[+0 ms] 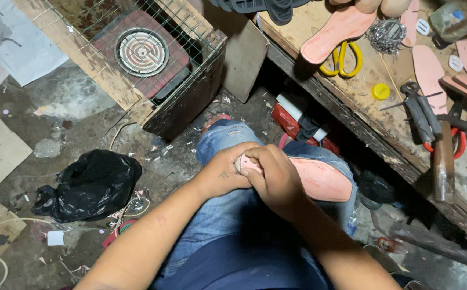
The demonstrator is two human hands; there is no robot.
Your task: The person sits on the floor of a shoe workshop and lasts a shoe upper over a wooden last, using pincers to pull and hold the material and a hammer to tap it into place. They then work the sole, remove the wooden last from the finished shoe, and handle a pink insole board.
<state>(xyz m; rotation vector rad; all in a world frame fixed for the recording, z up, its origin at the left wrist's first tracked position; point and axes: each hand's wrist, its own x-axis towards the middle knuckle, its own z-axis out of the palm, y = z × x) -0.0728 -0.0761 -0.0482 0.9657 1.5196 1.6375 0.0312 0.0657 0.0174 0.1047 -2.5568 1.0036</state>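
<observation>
A pink shoe insole [322, 180] lies across my lap on my blue jeans [220, 137]. Both hands grip its heel end. My left hand [223, 171] wraps the end from the left. My right hand [276, 177] closes over it from the top, fingers curled. The heel end itself is mostly hidden under my fingers.
A wooden workbench [351, 86] on the right carries more pink insoles [341, 29], yellow scissors [346, 59], pliers [421, 113], a hammer [444, 161] and a yellow cap [381, 92]. A wire-meshed wooden crate [190, 86] holds an electric hotplate [141, 52]. A black plastic bag [91, 185] lies on the littered floor.
</observation>
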